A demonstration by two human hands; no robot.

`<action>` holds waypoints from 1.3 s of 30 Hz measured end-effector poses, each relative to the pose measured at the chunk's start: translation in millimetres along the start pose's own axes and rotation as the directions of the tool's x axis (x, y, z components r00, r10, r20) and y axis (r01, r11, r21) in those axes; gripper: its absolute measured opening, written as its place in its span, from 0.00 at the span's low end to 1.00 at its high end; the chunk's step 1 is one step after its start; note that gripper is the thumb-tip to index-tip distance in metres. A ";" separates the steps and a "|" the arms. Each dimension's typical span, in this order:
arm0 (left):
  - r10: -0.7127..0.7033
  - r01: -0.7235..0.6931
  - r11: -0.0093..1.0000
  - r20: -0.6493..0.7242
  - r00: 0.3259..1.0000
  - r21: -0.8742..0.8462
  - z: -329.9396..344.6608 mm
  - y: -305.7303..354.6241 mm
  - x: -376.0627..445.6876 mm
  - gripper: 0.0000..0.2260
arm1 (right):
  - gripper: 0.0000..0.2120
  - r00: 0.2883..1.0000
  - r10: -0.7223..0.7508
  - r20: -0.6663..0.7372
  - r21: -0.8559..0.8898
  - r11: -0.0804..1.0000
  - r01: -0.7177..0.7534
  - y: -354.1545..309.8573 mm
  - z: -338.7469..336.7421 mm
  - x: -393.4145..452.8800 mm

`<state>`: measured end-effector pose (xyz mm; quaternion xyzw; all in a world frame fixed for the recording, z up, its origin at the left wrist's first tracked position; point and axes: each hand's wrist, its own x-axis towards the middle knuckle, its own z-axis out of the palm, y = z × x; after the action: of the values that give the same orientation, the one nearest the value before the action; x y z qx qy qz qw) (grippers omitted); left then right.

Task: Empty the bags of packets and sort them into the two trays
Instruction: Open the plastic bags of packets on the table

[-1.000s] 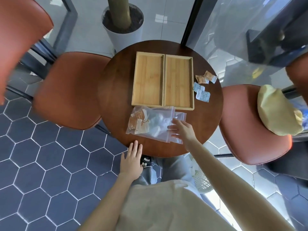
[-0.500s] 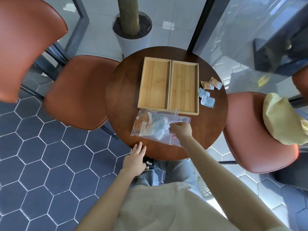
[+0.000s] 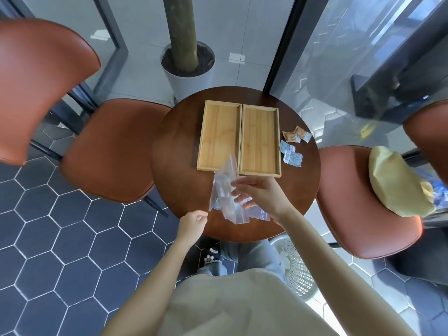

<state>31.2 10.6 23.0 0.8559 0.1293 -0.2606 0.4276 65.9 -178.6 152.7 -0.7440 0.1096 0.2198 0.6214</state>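
My right hand [image 3: 259, 194] grips a clear zip bag [image 3: 224, 183] with a red seal line and holds it tilted above the near part of the round dark table [image 3: 178, 146]. The bag's contents are blurred. My left hand [image 3: 192, 224] is curled at the bag's lower left corner; whether it grips the corner is unclear. A second clear bag [image 3: 260, 214] lies flat under my right wrist. Two wooden trays, left [image 3: 219, 137] and right [image 3: 259, 139], sit side by side with nothing in them. Brown packets [image 3: 294, 135] and blue packets [image 3: 291, 155] lie right of the trays.
Orange chairs stand to the left [image 3: 109, 146] and right [image 3: 358, 209] of the table; the right one carries a yellow cushion [image 3: 397, 183]. A potted trunk [image 3: 186, 69] stands behind the table. A white mesh basket [image 3: 294, 265] sits on the floor by my knees.
My right hand closed on the bag and lifted it off the table, tipping it upright. My left hand rose from the table edge toward the bag's lower corner, fingers curling.
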 end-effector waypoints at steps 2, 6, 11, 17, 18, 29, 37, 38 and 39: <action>0.034 -0.044 0.989 -0.069 0.997 -0.139 -9.0 16.2 -3.3 0.07 | 0.08 0.999 0.050 -0.019 -0.065 0.997 -0.051 11.0 2.6 -3.7; 0.136 -0.170 0.928 -0.124 0.983 -0.331 -21.9 53.3 -20.8 0.06 | 0.05 0.989 0.091 -0.119 0.022 0.996 -0.089 28.5 11.6 -10.6; 0.158 -0.177 0.898 -0.080 0.984 -0.402 -15.6 77.5 -50.2 0.02 | 0.02 0.972 0.090 -0.217 0.106 0.992 -0.068 34.3 24.1 -16.7; 0.332 -0.346 0.934 -0.147 0.932 -0.084 -15.2 84.6 -54.7 0.09 | 0.02 0.961 0.194 -0.198 0.206 0.967 -0.153 31.8 24.5 -17.7; 0.356 -0.365 0.930 -0.151 0.922 -0.038 -15.9 85.3 -55.2 0.08 | 0.03 0.962 0.195 -0.189 0.190 0.969 -0.159 32.1 23.2 -18.1; 0.217 -0.173 0.952 0.157 0.964 -0.254 -34.0 90.5 -55.0 0.05 | 0.06 0.962 0.255 0.096 0.187 0.945 -0.269 33.4 5.9 -19.3; 0.082 -0.019 0.956 0.205 0.975 -0.294 -33.6 94.3 -56.3 0.02 | 0.05 0.956 0.237 0.171 0.294 0.914 -0.280 40.5 3.4 -23.1; 0.066 -0.006 0.952 0.185 0.980 -0.306 -32.6 94.7 -57.1 0.02 | 0.06 0.962 0.228 0.153 0.304 0.915 -0.265 41.5 4.7 -24.0; 0.042 0.010 0.946 0.152 0.988 -0.325 -31.8 94.8 -58.0 0.03 | 0.07 0.967 0.222 0.127 0.324 0.912 -0.252 43.3 6.4 -24.5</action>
<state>35.9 -20.9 134.1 0.7518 0.1294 -0.2987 0.5734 24.2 -183.9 125.3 -0.5975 0.2077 0.3038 0.7124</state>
